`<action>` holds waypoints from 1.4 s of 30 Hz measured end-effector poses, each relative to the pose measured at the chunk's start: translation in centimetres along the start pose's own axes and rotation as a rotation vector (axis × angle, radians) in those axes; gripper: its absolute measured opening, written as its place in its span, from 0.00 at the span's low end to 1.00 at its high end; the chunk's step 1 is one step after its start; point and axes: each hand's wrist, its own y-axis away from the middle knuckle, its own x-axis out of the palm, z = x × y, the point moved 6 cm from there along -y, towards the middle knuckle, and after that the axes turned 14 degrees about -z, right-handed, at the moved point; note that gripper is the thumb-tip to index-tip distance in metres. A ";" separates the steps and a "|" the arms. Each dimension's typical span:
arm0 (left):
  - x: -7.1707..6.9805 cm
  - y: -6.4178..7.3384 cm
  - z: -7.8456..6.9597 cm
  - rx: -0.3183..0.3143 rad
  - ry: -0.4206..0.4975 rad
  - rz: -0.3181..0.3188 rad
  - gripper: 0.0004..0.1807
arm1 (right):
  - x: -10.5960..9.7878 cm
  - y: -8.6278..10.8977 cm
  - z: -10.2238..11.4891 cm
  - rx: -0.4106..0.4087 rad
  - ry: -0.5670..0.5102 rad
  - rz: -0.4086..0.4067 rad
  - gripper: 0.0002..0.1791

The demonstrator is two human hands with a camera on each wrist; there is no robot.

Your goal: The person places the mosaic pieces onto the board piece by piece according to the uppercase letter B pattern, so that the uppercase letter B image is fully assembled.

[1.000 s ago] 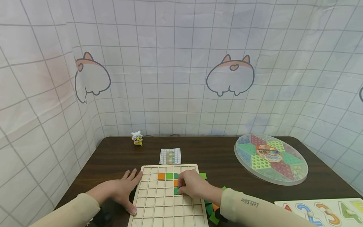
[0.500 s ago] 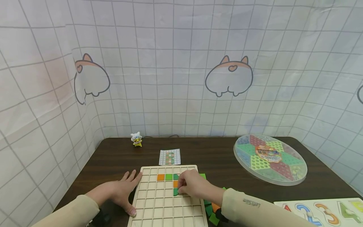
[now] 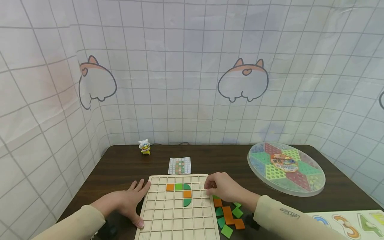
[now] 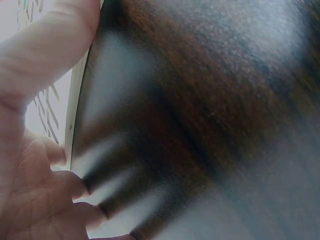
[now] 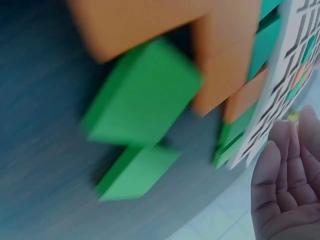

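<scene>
A pale wooden grid board (image 3: 168,213) lies on the dark table. On it sit an orange square tile (image 3: 170,187), a green square tile (image 3: 178,187), a dark green rounded tile (image 3: 187,186), another orange tile (image 3: 187,194) and a second dark green rounded tile (image 3: 187,202). My left hand (image 3: 127,201) rests along the board's left edge, fingers spread and thumb touching the rim. My right hand (image 3: 223,187) hovers at the board's upper right edge, fingers loosely bent; in the right wrist view these fingers (image 5: 266,170) hold nothing.
Several loose orange and green tiles (image 3: 228,215) lie right of the board. Behind it is a printed pattern card (image 3: 180,165). A small figurine (image 3: 145,146) stands at the back left. At right are a round board-game case (image 3: 286,168) and a number puzzle (image 3: 354,220).
My right hand has let go of the lower dark green rounded tile and moved right to the board's edge, uncovering the tiles beneath. The left hand has stayed in place.
</scene>
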 end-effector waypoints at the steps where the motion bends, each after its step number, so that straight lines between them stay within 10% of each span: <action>1: 0.0 0.0 0.0 -0.001 -0.001 0.002 0.85 | -0.3 0.1 -0.3 0.004 -0.001 -0.003 0.02; 17: 0.4 -0.5 0.7 0.004 -0.003 0.019 0.85 | -1.6 -0.5 -4.9 0.079 0.059 -0.039 0.06; 42: 0.3 -0.5 0.4 -0.014 -0.007 0.017 0.85 | -1.2 -1.1 -4.9 0.126 0.114 -0.066 0.07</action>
